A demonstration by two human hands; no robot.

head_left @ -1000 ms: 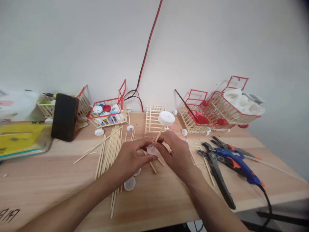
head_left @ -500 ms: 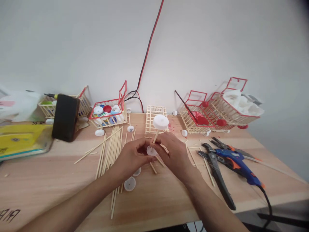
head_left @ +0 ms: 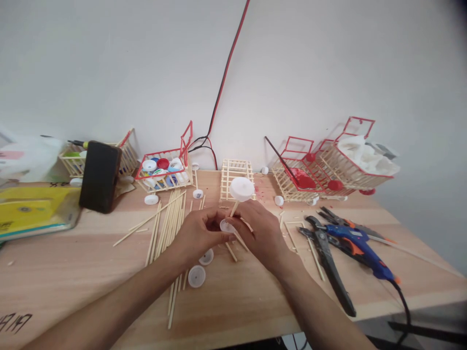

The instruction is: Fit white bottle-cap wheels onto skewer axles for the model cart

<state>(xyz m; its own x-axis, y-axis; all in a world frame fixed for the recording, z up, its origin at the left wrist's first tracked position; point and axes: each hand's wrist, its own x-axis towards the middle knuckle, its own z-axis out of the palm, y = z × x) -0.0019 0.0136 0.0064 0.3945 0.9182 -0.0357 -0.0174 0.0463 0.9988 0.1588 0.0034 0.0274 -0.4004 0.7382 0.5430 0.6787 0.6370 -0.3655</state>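
Note:
My left hand [head_left: 205,232] is closed around the edge of a white bottle cap [head_left: 226,226]. Thumb and fingers of my right hand [head_left: 257,228] pinch a short wooden stick [head_left: 234,208] just above that cap. At the stick's upper end sits another white bottle cap [head_left: 242,188], its flat side up, so a cap is at each end. Two loose translucent caps [head_left: 197,276] lie on the table below my left hand. A bundle of wooden sticks [head_left: 170,228] lies to the left, partly under my left forearm. Behind the upper cap stands a bare stick basket [head_left: 228,172].
Left on the wooden table [head_left: 91,272] are a cart of coloured caps [head_left: 160,172], a phone [head_left: 99,177] and a yellow packet [head_left: 32,209]. On the right are red-trimmed carts [head_left: 299,180], black-handled cutters [head_left: 330,267] and a blue glue gun [head_left: 361,248].
The upper cap has dipped slightly down and to the left, tilting a little. The lower cap has shifted slightly in my fingers. Both hands keep nearly the same place.

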